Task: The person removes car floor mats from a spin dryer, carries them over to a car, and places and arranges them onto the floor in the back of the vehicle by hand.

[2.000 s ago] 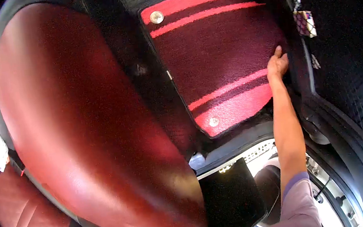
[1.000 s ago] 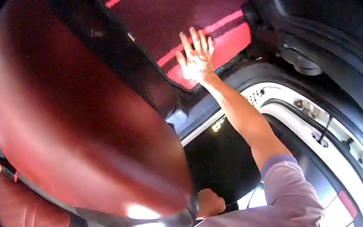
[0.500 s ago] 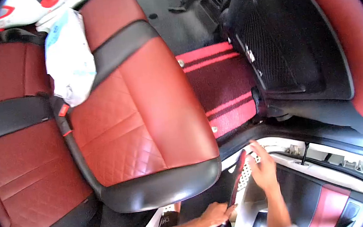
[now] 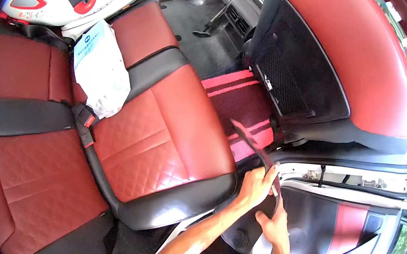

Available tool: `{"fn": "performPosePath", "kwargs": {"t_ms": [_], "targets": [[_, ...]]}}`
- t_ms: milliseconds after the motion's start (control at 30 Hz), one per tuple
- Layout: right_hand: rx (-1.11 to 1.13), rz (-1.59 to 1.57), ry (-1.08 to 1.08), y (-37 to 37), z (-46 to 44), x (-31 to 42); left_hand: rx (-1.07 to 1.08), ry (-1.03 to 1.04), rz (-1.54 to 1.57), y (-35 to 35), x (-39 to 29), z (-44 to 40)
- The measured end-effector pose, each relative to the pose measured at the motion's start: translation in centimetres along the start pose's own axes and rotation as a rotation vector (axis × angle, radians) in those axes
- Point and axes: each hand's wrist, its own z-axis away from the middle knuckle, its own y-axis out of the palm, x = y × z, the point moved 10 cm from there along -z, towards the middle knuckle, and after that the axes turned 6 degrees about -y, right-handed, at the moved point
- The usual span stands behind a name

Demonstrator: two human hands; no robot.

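Left hand [image 4: 258, 187] and right hand [image 4: 275, 223] both on thin dark-edged mat [image 4: 248, 138], seen near edge-on. Striped floor mat [image 4: 238, 103] flat in footwell, between red rear seat [image 4: 136, 140] and front seat [image 4: 344, 49]. White bag [image 4: 101, 73] on rear seat, near child seat [image 4: 55, 12].

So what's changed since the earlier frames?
The right hand let go of the floor mat and now holds the lower part of the loose mat. The left hand has it further up. The loose mat moved in from the door side, its far end now over the floor mat. Floor mat still in the footwell, white bag still on the seat.
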Motion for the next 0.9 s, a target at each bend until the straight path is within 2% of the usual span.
{"fn": "performPosePath", "kwargs": {"t_ms": [33, 67, 133, 167, 200, 233, 267, 300, 333, 400, 500, 533, 600, 667, 733, 767, 800, 867, 900], "targets": [[-0.101, 0.069, -0.229, -0.8, -0.9, 2.0, 0.000, 0.074, -0.040, -0.4, -3.2, -0.4], [-0.082, -0.059, -0.084, -1.1, -1.7, 1.9, 0.000, 0.141, -0.080, -1.0, -6.1, -1.0], [-0.060, 0.008, -0.111, -2.6, -3.6, 6.2, 0.006, 0.278, -0.282, -2.1, -11.6, -2.9], [-0.091, -0.023, -0.232, -3.4, -5.1, 7.8, -0.047, 0.365, -0.452, -3.0, -14.9, -4.1], [-0.074, -0.034, -0.167, -4.2, -7.0, 9.7, -0.098, 0.448, -0.621, -3.8, -18.2, -5.1], [-0.108, -0.072, -0.254, -5.0, -8.8, 14.1, -0.113, 0.521, -0.662, -4.6, -21.4, -5.6], [-0.092, -0.068, -0.288, -5.7, -11.9, 15.5, -0.134, 0.603, -0.703, -5.6, -24.7, -6.6], [-0.021, -0.196, -0.310, -5.6, -15.0, 17.3, -0.141, 0.816, -0.707, -6.8, -27.6, -8.7], [0.022, -0.165, -0.369, -5.6, -17.8, 19.8, -0.150, 1.031, -0.704, -8.1, -30.3, -10.6], [0.061, -0.090, -0.415, -5.4, -23.0, 23.8, -0.256, 0.816, -0.657, -14.5, -34.5, -16.8], [0.106, -0.122, -0.463, -3.9, -31.2, 30.1, -0.728, 0.770, -0.544, -29.8, -38.9, -27.1], [0.098, -0.123, -0.418, -3.2, -34.4, 31.4, -0.894, 0.716, -0.522, -34.8, -39.1, -29.5], [0.124, -0.191, -0.462, -2.1, -40.4, 33.7, -1.099, 0.526, -0.496, -42.2, -37.9, -33.1], [0.139, -0.232, -0.393, 1.0, -44.0, 36.7, -1.042, 0.828, -0.520, -37.2, -43.1, -26.7], [0.134, -0.173, -0.433, 4.1, -47.8, 38.6, -1.066, 0.817, -0.256, -40.3, -41.7, -27.8], [0.173, -0.065, -0.461, 4.7, -49.7, 39.5, -0.856, 0.673, 0.178, -42.5, -39.7, -30.7], [0.227, 0.036, -0.495, 5.5, -52.2, 40.4, -0.709, 0.700, 0.572, -44.7, -38.3, -31.5], [0.149, 0.146, -0.492, 5.2, -56.9, 42.3, -0.687, 0.651, 0.882, -46.4, -36.8, -30.0], [0.084, 0.225, -0.529, 4.2, -59.2, 43.2, -0.703, 0.659, 0.852, -46.3, -37.1, -29.3]]}}
